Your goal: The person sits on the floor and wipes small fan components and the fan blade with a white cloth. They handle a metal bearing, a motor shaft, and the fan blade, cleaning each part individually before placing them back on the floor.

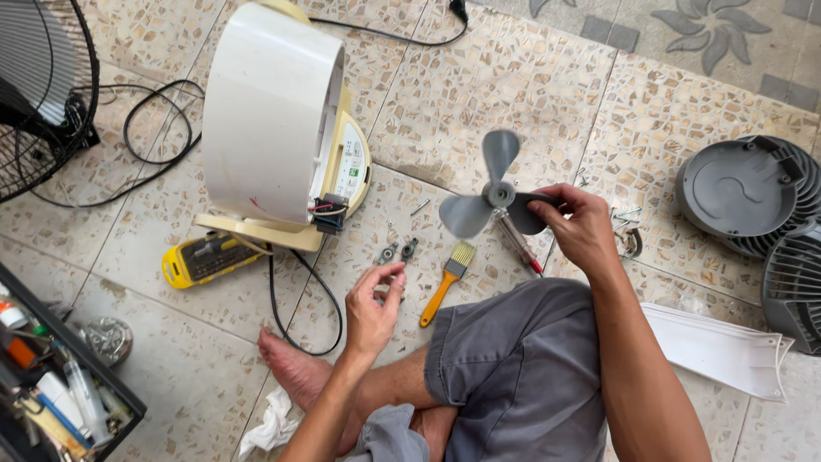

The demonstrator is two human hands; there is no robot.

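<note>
Above floor: right hand (581, 229) grips fan blade (494, 188).

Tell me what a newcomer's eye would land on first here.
First, the grey three-bladed fan propeller held up mid-frame in the right hand, above the tiled floor. Next, the big cream fan housing lying upper left, wires showing at its base. The left hand hovers low centre with its fingers pinched, beside an orange-handled brush.
</note>
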